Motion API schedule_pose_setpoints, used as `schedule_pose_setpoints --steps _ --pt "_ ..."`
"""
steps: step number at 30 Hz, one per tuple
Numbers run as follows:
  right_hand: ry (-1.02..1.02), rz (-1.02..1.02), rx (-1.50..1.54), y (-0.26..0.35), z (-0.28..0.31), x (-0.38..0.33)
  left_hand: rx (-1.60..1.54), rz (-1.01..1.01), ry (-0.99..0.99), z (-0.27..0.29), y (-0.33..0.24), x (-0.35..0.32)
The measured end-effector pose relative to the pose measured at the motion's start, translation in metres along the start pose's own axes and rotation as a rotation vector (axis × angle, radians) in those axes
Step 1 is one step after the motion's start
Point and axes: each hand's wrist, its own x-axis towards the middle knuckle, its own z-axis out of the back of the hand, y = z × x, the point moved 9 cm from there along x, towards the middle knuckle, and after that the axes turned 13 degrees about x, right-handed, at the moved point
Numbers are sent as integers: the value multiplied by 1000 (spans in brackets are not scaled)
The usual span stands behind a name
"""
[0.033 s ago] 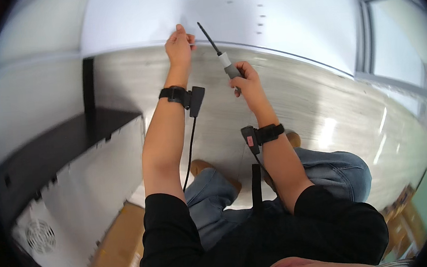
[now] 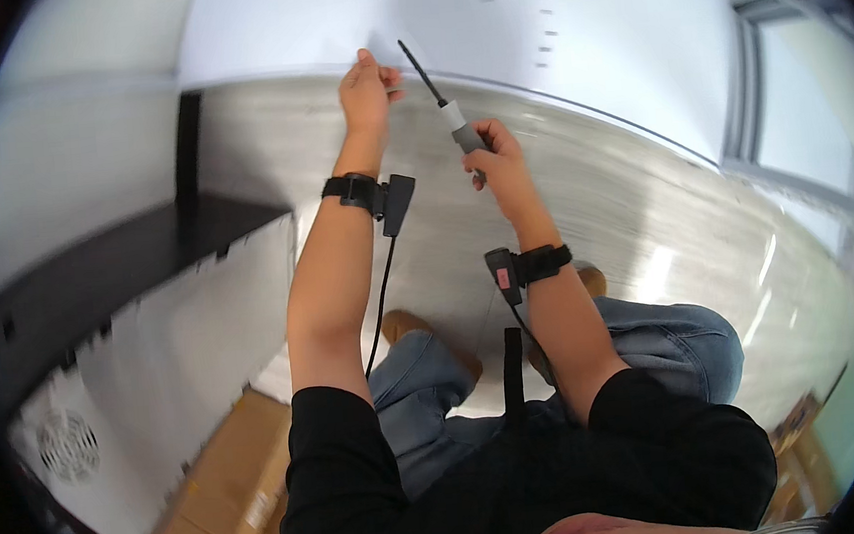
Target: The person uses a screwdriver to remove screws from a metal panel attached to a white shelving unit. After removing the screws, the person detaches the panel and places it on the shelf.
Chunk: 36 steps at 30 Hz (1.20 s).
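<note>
A screwdriver [image 2: 424, 72] with a long dark shaft, a white collar and a grey handle is in my right hand [image 2: 499, 161], whose fingers wrap round the handle. Its tip points up and to the left, over the edge of a white panel [image 2: 298, 26]. Just left of that tip is my left hand [image 2: 367, 99], raised at the panel's near edge. The left thumb and index finger come together and the other fingers curl. Anything between them is too small or hidden to make out.
Two columns of dark slots [image 2: 546, 32] run down the panel. At the left stands a black-topped unit [image 2: 134, 245] with a pale side and a round vent grille [image 2: 68, 446]. Cardboard boxes [image 2: 218, 484] sit below it. A grey metal frame [image 2: 745, 81] rises at the right.
The view has turned slightly, so the panel and its slots sit further right. Both hands keep nearly the same pose, and the screwdriver stays in my right hand.
</note>
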Motion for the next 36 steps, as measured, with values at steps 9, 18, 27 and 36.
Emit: schedule_pose_setpoints --steps 9,18,27,36 --pt "559 -398 -345 -40 -140 -35 -297 135 -400 167 11 -127" --pt "1035 -519 -651 -87 -149 -88 -351 319 -679 189 78 -220" --pt "1110 -620 -641 -113 -140 -113 -311 338 -676 207 112 -250" --pt "925 -668 -480 -108 -149 -156 -286 198 -550 238 103 -251"
